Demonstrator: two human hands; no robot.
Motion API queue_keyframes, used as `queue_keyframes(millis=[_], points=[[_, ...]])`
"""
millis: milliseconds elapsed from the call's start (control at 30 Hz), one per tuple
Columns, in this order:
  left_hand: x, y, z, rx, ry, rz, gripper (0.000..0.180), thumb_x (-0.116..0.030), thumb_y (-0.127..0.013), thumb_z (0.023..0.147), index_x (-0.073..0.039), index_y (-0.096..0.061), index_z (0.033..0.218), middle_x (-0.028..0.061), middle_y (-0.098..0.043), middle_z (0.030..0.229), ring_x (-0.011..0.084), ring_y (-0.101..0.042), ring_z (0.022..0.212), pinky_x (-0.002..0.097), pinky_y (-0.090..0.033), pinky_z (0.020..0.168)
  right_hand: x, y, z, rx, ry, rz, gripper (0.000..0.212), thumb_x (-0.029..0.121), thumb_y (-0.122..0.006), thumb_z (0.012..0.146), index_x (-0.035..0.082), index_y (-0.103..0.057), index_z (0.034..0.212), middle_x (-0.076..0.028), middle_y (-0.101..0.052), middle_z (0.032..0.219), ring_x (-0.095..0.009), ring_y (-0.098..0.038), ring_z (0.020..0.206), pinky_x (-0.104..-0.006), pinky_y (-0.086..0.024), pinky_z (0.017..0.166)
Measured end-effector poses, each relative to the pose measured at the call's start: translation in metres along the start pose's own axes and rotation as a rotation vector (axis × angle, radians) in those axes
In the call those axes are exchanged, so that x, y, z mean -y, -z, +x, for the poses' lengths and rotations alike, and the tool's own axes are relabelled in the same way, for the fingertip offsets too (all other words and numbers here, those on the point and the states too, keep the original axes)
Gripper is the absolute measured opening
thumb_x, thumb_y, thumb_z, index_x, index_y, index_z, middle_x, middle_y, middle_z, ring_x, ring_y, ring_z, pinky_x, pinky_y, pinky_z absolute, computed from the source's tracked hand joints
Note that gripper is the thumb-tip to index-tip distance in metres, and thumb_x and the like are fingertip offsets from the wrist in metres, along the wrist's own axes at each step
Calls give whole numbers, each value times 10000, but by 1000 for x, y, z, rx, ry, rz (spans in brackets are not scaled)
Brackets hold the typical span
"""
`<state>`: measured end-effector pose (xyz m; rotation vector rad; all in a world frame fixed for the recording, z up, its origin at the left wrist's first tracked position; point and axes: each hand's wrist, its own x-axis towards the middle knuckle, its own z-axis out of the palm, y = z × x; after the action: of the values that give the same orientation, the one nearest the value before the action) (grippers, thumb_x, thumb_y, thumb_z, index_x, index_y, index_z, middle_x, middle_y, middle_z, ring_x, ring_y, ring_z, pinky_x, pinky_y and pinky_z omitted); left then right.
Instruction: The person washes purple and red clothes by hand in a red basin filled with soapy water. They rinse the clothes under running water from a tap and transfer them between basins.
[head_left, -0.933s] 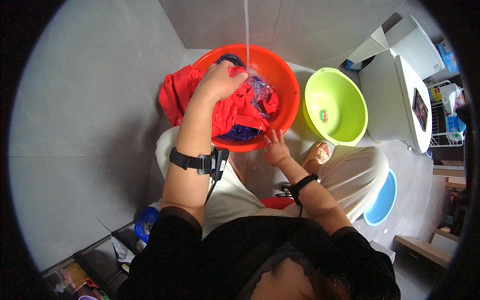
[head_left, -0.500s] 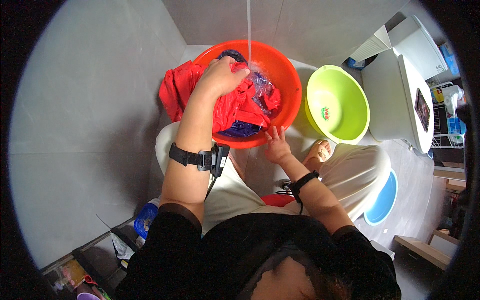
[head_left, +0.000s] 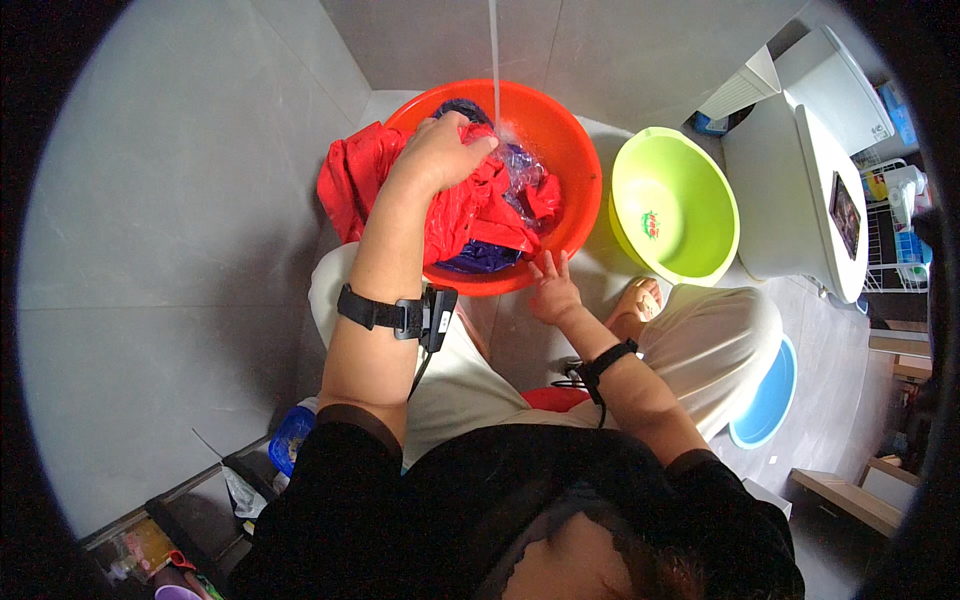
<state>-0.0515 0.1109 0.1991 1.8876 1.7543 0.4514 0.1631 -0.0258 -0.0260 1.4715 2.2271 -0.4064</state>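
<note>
A stream of water (head_left: 495, 60) falls into an orange-red basin (head_left: 572, 150) of wet laundry. In it lies a bright red garment (head_left: 465, 220), partly draped over the basin's left rim. Dark blue cloth (head_left: 480, 259) shows below and behind the red one. My left hand (head_left: 440, 153) is on top of the red garment beside the stream, its fingers curled over the fabric and their tips hidden. At the basin's near rim, my right hand (head_left: 554, 290) has its fingers apart and holds nothing; its fingertips are at or against the rim.
A lime-green basin (head_left: 722, 190) stands to the right of the orange-red one. Further right are a white toilet (head_left: 770, 190) and a wire rack (head_left: 890, 220). A blue basin (head_left: 775, 400) sits behind my right knee. Grey tiled walls (head_left: 180, 200) close off the left and far sides.
</note>
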Motion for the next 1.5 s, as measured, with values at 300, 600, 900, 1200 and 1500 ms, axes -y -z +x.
queue_keyframes(millis=[300, 600, 900, 1200, 1500], points=[[-1, 0, 0, 5, 9, -6, 634, -459, -643, 824, -4, -546, 1255, 274, -525, 1278, 381, -521, 1195, 428, -415, 1015, 1, 0, 0, -23, -39, 68, 752, 360, -569, 828, 53, -307, 1463, -163, -298, 1517, -327, -110, 1456, -512, -16, 1179], [-4, 2, -3, 5, 17, -6, 638, -453, -648, 823, -2, -542, 1262, 276, -521, 1280, 380, -519, 1198, 422, -416, 1016, 2, 10, -3, 36, -58, 73, 753, 333, -559, 825, 84, -281, 1478, -167, -222, 1538, -369, -53, 1451, -504, -31, 1178], [-3, 2, -3, 6, 7, -7, 644, -453, -648, 826, 6, -537, 1264, 281, -519, 1278, 384, -518, 1198, 423, -415, 1018, 1, 5, -1, 29, -38, 127, 751, 321, -551, 830, 71, -272, 1481, -167, -221, 1545, -357, -50, 1458, -510, 0, 1176], [1, 0, 1, 14, -3, -5, 652, -464, -643, 827, 6, -532, 1266, 284, -516, 1277, 385, -519, 1195, 422, -415, 1017, 4, 30, -10, 121, 1, 71, 722, 257, -478, 837, 82, -244, 1497, -203, -159, 1559, -366, -24, 1461, -535, 39, 1160], [3, -3, 1, -15, -1, 6, 645, -491, -651, 820, -3, -558, 1231, 265, -547, 1256, 376, -524, 1192, 417, -411, 1012, 3, 13, -2, 72, -41, 92, 752, 261, -522, 810, 117, -255, 1498, -210, -120, 1565, -444, -12, 1440, -511, -48, 1169]])
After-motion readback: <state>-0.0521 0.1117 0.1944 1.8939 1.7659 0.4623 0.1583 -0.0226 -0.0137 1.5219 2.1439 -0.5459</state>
